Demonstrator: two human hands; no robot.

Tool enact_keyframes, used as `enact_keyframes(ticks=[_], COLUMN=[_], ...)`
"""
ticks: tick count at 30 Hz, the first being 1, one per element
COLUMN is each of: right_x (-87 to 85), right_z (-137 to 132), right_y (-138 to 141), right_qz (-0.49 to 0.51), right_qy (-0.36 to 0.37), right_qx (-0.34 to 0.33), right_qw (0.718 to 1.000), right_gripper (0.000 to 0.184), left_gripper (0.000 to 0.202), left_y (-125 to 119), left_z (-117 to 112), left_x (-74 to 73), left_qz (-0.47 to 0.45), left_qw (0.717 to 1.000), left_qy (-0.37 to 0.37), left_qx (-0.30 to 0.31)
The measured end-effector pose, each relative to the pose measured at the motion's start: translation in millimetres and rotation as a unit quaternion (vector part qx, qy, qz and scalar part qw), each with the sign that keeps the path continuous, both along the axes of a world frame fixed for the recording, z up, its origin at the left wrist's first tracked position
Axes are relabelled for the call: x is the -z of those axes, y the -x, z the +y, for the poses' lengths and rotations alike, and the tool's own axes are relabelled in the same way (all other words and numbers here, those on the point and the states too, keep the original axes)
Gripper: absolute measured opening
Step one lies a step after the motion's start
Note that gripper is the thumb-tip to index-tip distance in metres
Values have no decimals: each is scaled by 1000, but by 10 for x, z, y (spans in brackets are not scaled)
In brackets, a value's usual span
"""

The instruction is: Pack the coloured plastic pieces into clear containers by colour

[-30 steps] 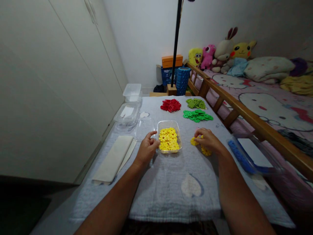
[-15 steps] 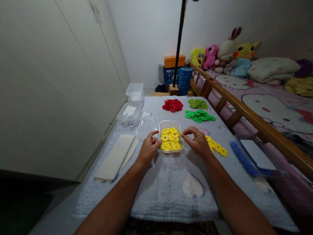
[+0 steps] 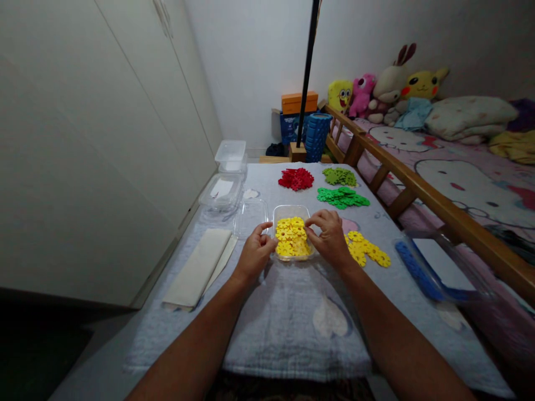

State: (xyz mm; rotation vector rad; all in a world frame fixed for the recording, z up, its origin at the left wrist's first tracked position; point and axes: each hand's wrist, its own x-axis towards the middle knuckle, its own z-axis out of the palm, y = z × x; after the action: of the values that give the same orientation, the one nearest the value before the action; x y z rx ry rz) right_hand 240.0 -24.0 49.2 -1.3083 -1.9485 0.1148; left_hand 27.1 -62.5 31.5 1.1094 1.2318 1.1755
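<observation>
A clear plastic container [image 3: 291,210] stands on the cloth-covered table in front of me, with yellow flower-shaped linking pieces [image 3: 291,236] stacked inside. My left hand [image 3: 258,250] is closed at its left wall, thumb and index finger against the side. Over the right rim, my right hand [image 3: 330,234] is pinched, fingertips at the yellow stack. Whether a piece sits between those fingertips is hidden. To the right of that hand lies a loose group of yellow pieces [image 3: 370,252].
Red pieces [image 3: 296,179], olive-green pieces [image 3: 339,176] and bright green pieces [image 3: 343,197] lie in piles farther back. A clear lid [image 3: 251,218], lidded boxes [image 3: 221,189] and folded cloth [image 3: 198,267] are at left. A container with blue pieces [image 3: 418,273] sits right, beside the wooden bed rail [image 3: 413,186].
My right hand has moved left, over the container's rim, carrying the yellow piece that showed in its fingertips. That piece no longer shows clearly. My left hand has stayed at the container.
</observation>
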Motion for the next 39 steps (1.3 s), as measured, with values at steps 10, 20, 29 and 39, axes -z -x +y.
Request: enact_keyframes(ticks=[10,20,29,39], right_x=[-4,269,310,-74], right_z=[44,250,189,83], right_y=[-160,-981,-986,-704], right_qz=[63,-40,-109,265], right_qy=[-26,108,165,202], right_qx=[-55,164,147,-25], right_qw=[996,980,969,943], right_gripper=[11,15,9,25], left_gripper=[57,58,55,57], left_y=[0,0,2,6], left_z=[-6,-16,-20,-8], left_x=[-23,-36,-34,-18], left_qz=[-5,-7,5,5], left_qw=[1000,1000,1000,1000], left_qy=[5,7,2,-2], left_qx=[-1,0,-1,1])
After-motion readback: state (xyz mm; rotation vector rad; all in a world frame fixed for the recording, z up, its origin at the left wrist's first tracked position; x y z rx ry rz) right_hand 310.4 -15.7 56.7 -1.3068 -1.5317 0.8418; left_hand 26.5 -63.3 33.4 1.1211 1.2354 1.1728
